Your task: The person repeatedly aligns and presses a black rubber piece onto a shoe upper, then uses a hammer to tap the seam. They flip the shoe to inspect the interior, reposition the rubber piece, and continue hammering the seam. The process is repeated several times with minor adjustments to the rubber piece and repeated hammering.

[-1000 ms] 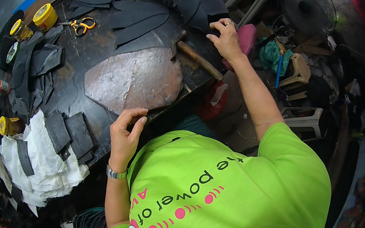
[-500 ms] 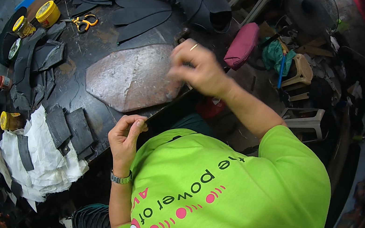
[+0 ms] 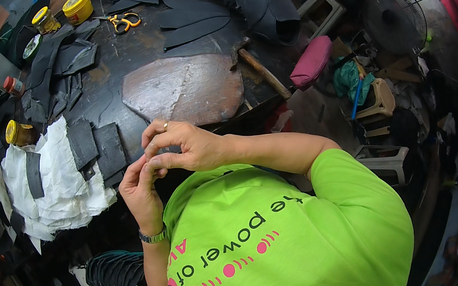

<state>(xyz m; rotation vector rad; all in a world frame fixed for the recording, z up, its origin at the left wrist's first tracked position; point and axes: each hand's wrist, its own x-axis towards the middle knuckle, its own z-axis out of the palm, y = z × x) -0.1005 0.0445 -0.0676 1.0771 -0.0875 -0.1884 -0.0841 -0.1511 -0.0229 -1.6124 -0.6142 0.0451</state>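
My left hand (image 3: 139, 187) and my right hand (image 3: 186, 144) meet fingertip to fingertip at the near edge of the table. Both have their fingers pinched together, and whatever lies between them is too small or hidden to make out. The right hand wears a ring and partly overlaps the left. Just beyond them a flat, brown, many-sided slab (image 3: 191, 86) rests on the dark table. Right of the slab lies a hammer (image 3: 263, 73) with a wooden handle. Dark rectangular pieces (image 3: 109, 150) lie left of the hands, beside and partly over white cloth (image 3: 62, 194).
Black curved sheets (image 3: 197, 29) and orange-handled scissors (image 3: 125, 22) lie at the back. Yellow tubs (image 3: 77, 9) and dark scraps (image 3: 74, 56) stand or lie at the left. A pink pouch (image 3: 312, 62), plastic stools (image 3: 386, 164) and a fan (image 3: 394, 17) are on the right.
My right hand has swung left and down from beside the slab to meet my left hand, uncovering the hammer. The whole view has shifted slightly.
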